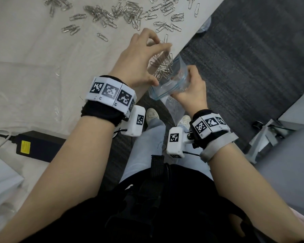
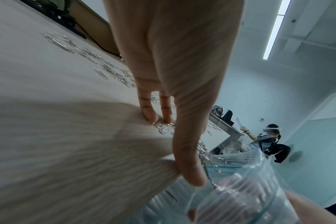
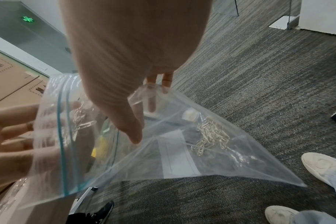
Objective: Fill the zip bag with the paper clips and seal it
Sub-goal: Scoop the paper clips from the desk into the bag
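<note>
Head view: the left hand [image 1: 139,58] pinched a dangling clump of silver wire paper clips [image 1: 162,67] at the near-right edge of the pale surface [image 1: 33,58]. Just right of it, the right hand [image 1: 191,88] gripped the rim of the clear, limp plastic zip bag [image 1: 167,86], its mouth open below the edge. Light, tangling clips probably suited bunched pinches; the slippery film wanted a hold at the stiffer zip strip.

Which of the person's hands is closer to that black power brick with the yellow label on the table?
Left. The left hand is above the table edge, nearer the black power brick; the right hand holds the zip bag off the table, farther away.
</note>
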Motion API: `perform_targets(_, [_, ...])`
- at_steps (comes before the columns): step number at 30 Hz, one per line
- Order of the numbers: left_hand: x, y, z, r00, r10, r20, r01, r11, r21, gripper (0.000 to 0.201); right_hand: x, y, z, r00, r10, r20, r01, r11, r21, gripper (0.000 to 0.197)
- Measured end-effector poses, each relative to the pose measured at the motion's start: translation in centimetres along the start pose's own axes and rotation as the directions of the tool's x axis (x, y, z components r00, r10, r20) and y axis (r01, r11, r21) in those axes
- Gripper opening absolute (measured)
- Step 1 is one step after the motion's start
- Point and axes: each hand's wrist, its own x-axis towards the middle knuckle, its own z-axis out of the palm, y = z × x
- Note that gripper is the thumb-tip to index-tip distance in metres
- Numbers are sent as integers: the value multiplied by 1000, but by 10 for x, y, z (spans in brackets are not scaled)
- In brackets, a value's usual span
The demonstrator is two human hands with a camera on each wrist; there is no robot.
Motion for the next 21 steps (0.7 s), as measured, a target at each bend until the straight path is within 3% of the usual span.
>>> perform_targets(3, [0,3,1,1000,21,8,-22,1000,22,79,0,0,0,1000,-2,1,2,1000,0,52])
perform_targets(8, [-1,6,11,996,38,-76,-40,999,-29,48,0,-1,1,1000,-5,-5,5,1000,3,52])
perform_targets(13, [-4,9,26,987,82,-140,-97,989,-107,31,-2,-1,2,1000,-11,-16,11,1000,12,49])
perform_targets(17, [-7,2,25,977,32,-211,-100,942,-319,31,-3,-1,4,1000,-21,-23,21,1000,7,48])
perform_targets(19, [-11,-6,18,963,1,-271,-88,948,-307,37,-4,-2,3,999,-26,-26,27,1000,5,47])
perform_targets(21, [-16,-15,10,970,-34,-240,-24,972,-233,52,-5,-2,2,999,-32,-27,32,999,3,47])
